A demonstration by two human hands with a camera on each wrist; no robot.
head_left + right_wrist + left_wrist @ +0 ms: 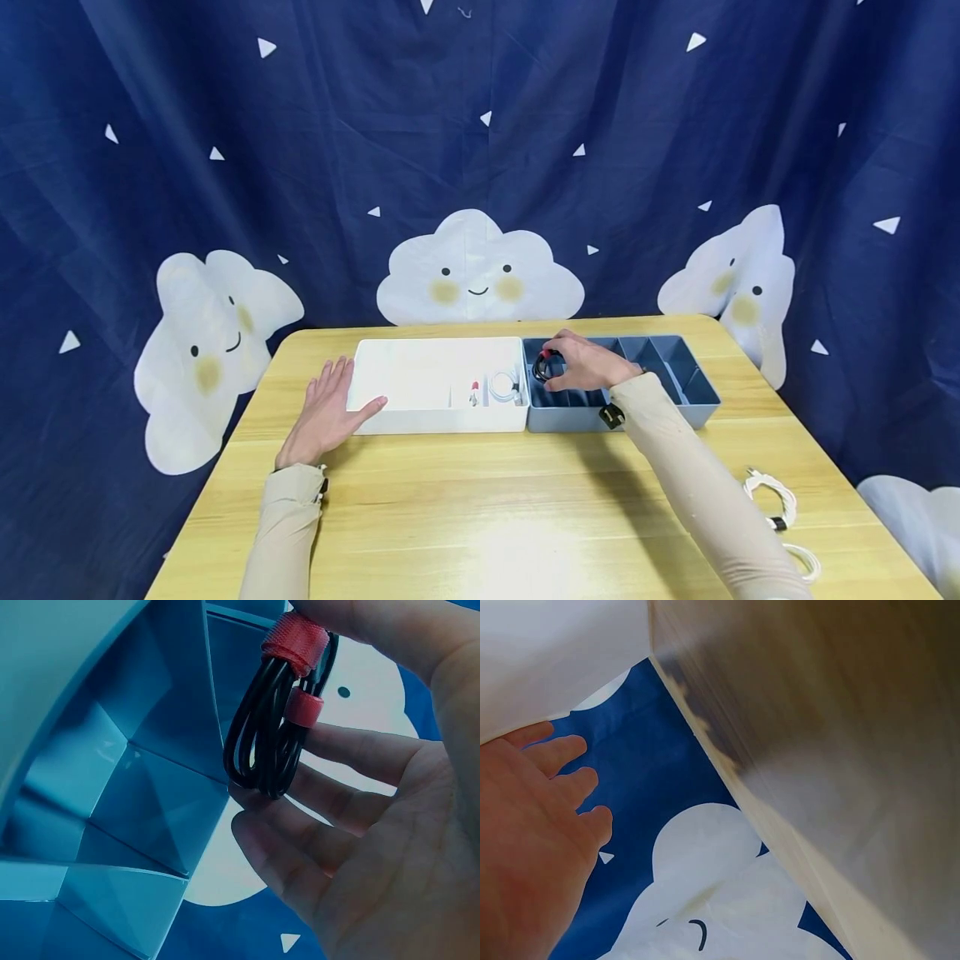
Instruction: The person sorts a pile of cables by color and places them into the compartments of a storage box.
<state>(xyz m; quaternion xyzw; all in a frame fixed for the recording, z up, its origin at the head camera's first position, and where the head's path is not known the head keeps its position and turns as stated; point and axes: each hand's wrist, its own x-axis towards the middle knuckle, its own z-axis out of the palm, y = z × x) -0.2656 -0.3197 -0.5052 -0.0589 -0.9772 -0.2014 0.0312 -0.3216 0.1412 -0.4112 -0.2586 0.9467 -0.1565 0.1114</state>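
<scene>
My right hand point(588, 365) holds a coiled black cable point(259, 731) with red straps point(304, 707), above the left part of the blue-grey divided box point(558, 420). In the right wrist view the thumb and fingers are around the coil, beside the box's compartments. My left hand point(321, 421) has its fingers spread straight at the left end of the white box point(435, 422), its thumb over the front rim. Inside the white box lie a white coiled cable point(493, 395) with a dark tie and a small white item with a red band point(475, 387).
The two boxes stand side by side toward the back of the wooden table point(420, 500). To the right of my right sleeve lie a white coiled cable with a black tie point(789, 502) and another white coil point(810, 562). A blue curtain point(337, 125) hangs behind the table.
</scene>
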